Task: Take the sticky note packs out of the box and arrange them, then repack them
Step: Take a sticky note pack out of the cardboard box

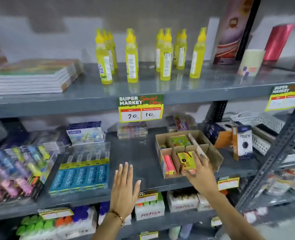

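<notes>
A brown cardboard box [212,149] with dividers sits on the middle shelf, right of centre. Inside it are a green sticky note pack [180,140] at the back and pink packs [169,164] standing on edge at the front left. My right hand [201,172] reaches into the box's front compartment and grips a yellow sticky note pack [185,161]. My left hand [124,187] hovers flat, fingers spread, over the bare grey shelf [136,153] to the left of the box, holding nothing.
Blue pencil boxes [81,175] and clear marker packs [16,167] lie left on the same shelf. An orange-and-white carton [242,142] stands right of the box. Yellow bottles [132,58] line the upper shelf, above a price tag [140,108]. A black rack post [273,161] rises at right.
</notes>
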The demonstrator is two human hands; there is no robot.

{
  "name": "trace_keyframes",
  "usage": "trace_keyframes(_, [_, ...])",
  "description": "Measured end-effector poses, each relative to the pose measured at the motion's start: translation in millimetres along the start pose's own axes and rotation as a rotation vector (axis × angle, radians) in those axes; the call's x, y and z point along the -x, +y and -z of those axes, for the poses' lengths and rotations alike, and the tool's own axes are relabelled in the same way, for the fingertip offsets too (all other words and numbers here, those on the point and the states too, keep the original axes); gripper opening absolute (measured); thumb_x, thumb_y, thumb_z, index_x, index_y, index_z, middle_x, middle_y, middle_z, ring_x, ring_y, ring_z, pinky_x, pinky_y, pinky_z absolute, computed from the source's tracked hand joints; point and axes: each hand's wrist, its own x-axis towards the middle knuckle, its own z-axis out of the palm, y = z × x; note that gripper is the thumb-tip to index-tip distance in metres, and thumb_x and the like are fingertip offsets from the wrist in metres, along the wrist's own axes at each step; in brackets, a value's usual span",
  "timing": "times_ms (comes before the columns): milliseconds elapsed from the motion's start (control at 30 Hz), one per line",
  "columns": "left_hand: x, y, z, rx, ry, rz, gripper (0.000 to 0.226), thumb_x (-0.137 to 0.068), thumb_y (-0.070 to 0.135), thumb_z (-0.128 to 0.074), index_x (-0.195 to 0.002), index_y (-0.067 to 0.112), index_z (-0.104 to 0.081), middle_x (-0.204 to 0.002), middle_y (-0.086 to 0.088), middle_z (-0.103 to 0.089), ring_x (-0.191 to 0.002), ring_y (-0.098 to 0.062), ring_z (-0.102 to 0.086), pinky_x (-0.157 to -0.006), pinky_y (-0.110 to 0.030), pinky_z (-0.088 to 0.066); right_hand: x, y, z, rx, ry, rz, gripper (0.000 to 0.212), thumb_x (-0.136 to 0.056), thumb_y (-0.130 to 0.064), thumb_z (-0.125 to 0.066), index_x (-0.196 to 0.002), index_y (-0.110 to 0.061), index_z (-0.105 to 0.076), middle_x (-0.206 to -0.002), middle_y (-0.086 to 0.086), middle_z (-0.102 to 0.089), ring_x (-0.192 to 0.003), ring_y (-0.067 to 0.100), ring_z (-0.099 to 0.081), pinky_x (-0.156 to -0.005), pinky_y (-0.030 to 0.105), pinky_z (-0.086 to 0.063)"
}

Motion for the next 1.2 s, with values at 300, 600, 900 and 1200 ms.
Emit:
trace_keyframes(300, [-15.6,-33.1,-40.0,0.033,-0.129,0.048,0.077,-0.093,0.051,-0.003,-0.128,-0.004,-0.044,-0.136,-0.023,-0.046,-0.128,-0.038,-0.038,-0.110,-0.031,0.003,-20.2,16.6,-32.5,0.030,-0.114,-0.122,0.087,-0.081,-0.043,-0.070,-0.150,-0.026,-0.020,-0.158,0.013,-0.011,-0.146,0.033,-0.013,-0.114,0.046,-0.033])
trace_keyframes(600, [-18.8,-38.1,-49.5,0.010,-0.191,0.090,0.077,-0.095,0.046,-0.001,-0.119,-0.002,-0.056,-0.124,-0.020,-0.059,-0.116,-0.033,-0.054,-0.093,-0.049,-0.046,-24.1,21.9,-41.9,-0.052,-0.071,-0.116,0.089,-0.073,-0.034,-0.081,-0.145,-0.017,-0.032,-0.150,0.012,-0.019,-0.139,0.031,-0.026,-0.111,0.041,-0.035])
trace_keyframes(900, [-17.8,-37.1,-51.0,0.027,-0.200,0.050,0.084,-0.090,0.053,0.007,-0.129,0.000,-0.045,-0.137,-0.019,-0.047,-0.129,-0.033,-0.040,-0.107,-0.044,-0.025,-24.3,21.1,-47.1,-0.034,-0.036,-0.124,0.088,-0.073,-0.040,-0.078,-0.144,-0.019,-0.031,-0.148,0.013,-0.024,-0.136,0.036,-0.029,-0.109,0.049,-0.040])
trace_keyframes(1200, [-18.0,-40.0,-58.3,0.043,-0.175,0.044,0.056,-0.096,0.040,-0.034,-0.139,0.005,-0.028,-0.149,-0.015,-0.029,-0.140,-0.027,-0.019,-0.112,-0.032,-0.007,-29.2,20.4,-47.9,-0.045,-0.002,-0.117,0.086,-0.073,-0.040,-0.078,-0.143,-0.019,-0.034,-0.144,0.016,-0.029,-0.135,0.037,-0.031,-0.105,0.046,-0.042])
